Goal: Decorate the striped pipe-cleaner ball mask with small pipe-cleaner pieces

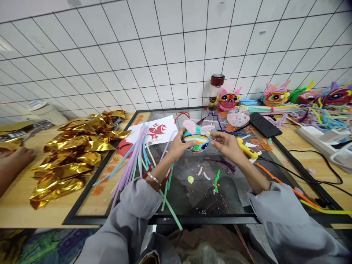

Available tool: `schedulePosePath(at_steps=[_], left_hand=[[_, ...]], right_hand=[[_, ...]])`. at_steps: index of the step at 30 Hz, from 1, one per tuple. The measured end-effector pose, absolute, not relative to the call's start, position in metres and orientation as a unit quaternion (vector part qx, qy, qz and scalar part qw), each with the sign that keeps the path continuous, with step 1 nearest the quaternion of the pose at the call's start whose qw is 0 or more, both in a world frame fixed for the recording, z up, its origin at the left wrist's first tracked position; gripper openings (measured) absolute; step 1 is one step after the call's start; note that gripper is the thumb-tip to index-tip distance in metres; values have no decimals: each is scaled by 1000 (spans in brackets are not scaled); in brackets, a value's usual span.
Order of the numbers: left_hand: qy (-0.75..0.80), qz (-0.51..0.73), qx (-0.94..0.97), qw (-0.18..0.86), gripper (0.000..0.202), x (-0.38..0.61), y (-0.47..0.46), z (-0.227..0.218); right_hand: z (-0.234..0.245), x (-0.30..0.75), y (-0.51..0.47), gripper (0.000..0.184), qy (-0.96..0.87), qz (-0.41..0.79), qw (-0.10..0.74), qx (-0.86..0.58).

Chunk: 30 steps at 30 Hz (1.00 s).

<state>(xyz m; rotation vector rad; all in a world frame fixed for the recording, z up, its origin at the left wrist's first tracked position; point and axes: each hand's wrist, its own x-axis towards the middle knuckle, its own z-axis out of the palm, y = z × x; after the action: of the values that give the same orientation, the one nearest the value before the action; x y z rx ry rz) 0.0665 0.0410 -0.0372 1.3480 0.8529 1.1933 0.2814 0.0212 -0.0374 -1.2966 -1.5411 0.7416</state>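
Note:
A round animal head made of coloured pipe cleaners, with pink ears, striped bands, a green nose and blue eyes, is held above the glass-topped table. My left hand grips it from the left, thumb across its front. My right hand is close to its right side, below the pink ear, with thumb and fingertips pinched together; whatever lies between them is too small to make out. A yellow pipe-cleaner coil, a green pipe-cleaner piece and a dark purple tassel lie on the glass below.
Loose pipe cleaners and a red paper-cut sheet lie left. Gold foil is farther left, near another person's hand. Rightward are a yellow glue gun, phone, power strip and cords. A glass bottle stands behind.

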Motion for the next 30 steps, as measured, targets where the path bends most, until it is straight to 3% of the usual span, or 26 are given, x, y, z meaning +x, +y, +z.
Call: schedulePosePath(at_steps=[21, 30], left_hand=[[360, 482, 598, 529, 76, 65, 39, -38], [350, 500, 572, 549, 66, 68, 40, -41]], right_hand=[[-41, 280, 19, 32, -631, 385, 457, -496], [-36, 277, 15, 51, -593, 464, 466, -465]])
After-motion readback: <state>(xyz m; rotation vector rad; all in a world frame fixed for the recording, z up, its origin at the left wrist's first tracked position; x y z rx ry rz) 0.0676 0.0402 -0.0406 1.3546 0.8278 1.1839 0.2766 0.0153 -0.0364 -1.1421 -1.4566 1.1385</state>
